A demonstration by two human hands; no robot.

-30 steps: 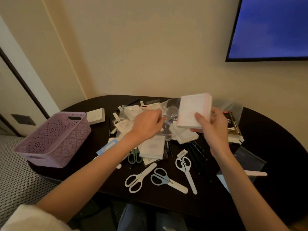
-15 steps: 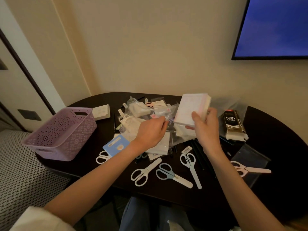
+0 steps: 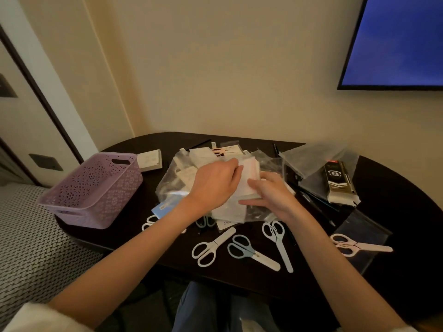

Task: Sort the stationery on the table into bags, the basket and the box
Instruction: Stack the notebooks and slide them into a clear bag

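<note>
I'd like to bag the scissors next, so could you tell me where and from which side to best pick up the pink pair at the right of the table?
Probably by the capped blade, from above. The pink scissors lie flat on a clear bag, loops toward the middle, straight blade pointing right, with bare table around. That narrow bar suits a thumb-and-finger pinch across it.

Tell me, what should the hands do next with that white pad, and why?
Probably slide the white pad the rest of the way into the clear bag. The left hand seems to pinch the plastic at the pad's top edge, and the right hand holds the pad low over the pile, so bagging looks under way.
</note>
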